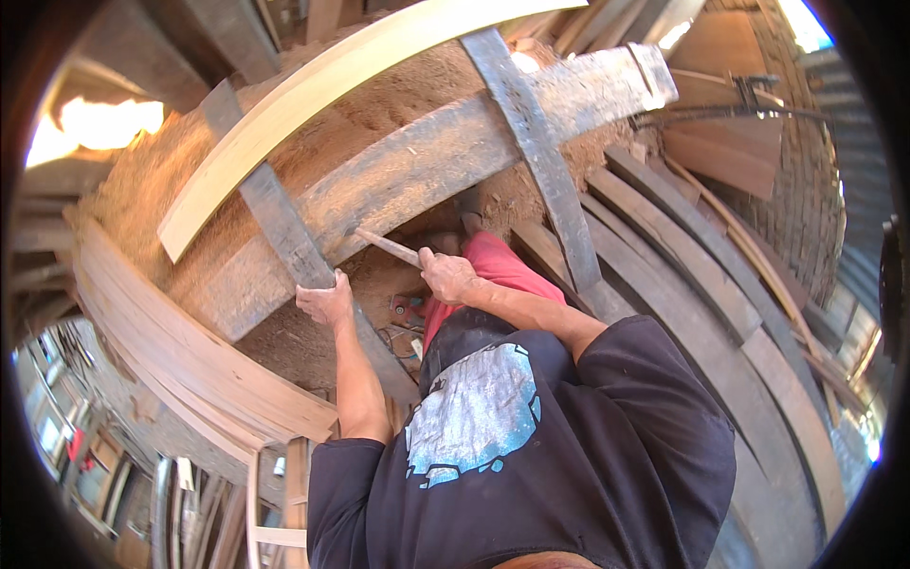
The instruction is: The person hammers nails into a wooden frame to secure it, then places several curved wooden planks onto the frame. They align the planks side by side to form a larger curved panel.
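My left hand (325, 296) is closed around the edge of a dark wooden crosspiece (284, 223), which slants toward me. In my closed right hand (447, 277) is a slender wooden stick (389, 247); its far tip reaches the near edge of a thick, worn beam (408, 156) strewn with sawdust. Two dark crosspieces lie across that beam, the second crosspiece (536, 142) being to the right. Over their far ends rests a long pale board (322, 95), seen curved in this wide view.
Sawdust (351, 119) is heaped behind the beam. Pale planks (199, 337) are stacked at the left, and long dark planks (682, 275) at the right. A brick wall (796, 171) stands beyond them. More timber (190, 512) lies at the lower left.
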### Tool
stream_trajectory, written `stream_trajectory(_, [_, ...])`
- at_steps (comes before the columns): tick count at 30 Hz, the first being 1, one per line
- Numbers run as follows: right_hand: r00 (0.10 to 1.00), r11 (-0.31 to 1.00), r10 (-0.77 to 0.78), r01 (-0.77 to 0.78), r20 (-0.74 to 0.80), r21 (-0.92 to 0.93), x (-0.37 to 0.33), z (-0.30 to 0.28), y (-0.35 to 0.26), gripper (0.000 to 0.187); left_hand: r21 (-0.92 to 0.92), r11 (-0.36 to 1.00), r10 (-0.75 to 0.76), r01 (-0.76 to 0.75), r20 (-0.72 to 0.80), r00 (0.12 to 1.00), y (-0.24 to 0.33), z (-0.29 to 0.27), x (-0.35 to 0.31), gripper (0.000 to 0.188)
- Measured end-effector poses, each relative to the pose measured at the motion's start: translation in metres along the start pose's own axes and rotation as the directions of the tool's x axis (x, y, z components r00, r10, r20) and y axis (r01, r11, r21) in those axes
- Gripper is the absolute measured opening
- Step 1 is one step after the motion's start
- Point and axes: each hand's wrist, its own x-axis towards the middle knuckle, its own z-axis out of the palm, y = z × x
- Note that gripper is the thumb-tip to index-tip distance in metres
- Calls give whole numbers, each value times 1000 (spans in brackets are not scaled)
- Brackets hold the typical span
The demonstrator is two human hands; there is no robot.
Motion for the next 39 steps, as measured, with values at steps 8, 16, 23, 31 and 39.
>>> stream_trajectory(8, [993, 997, -69, 71, -96, 17, 5, 6, 17, 23, 80, 997, 11, -6, -57, 998, 6, 9, -2, 102])
stream_trajectory(16, [991, 991, -31, 48, 133, -128, 26, -59, 3, 28, 30, 997, -67, 70, -91, 994, 6, 2, 0, 102])
stream_trajectory(23, [983, 970, -105, 135, 152, -200, 43, -80, 2, 35, -46, 997, -70, 67, -71, 995, 9, -5, -3, 101])
stream_trajectory(31, [981, 956, -195, 189, -2, -226, 51, -82, 18, 43, -29, 997, -72, 71, -59, 996, 7, -7, -4, 100])
stream_trajectory(39, [961, 919, -267, 229, -78, -321, 69, -77, 19, 35, 62, 992, -115, 108, 114, 987, 15, -19, 0, 106])
